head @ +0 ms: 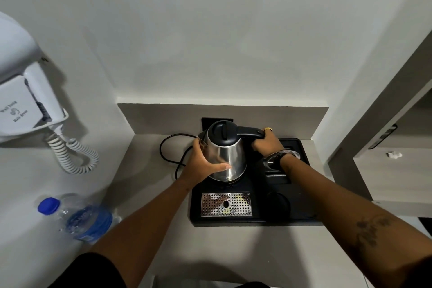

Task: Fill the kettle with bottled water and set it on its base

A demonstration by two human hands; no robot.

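One kettle [225, 152], left hand [202, 165] cupping its body, right hand [266, 144] gripping its handle; one bottle [79, 218].

grey counter [149, 196]: black tray [301, 215], power cord [163, 145], water bottle [81, 217].

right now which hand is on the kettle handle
The right hand, wearing a wristwatch, grips the kettle handle; the left hand cups its steel body.

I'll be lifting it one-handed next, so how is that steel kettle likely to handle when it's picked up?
The kettle is probably rigid, given its steel body. Its polished side may be slippery, so the black handle held by the right hand looks the safer grip than where the left hand rests. With the handle off to one side, it may tilt spout-down.
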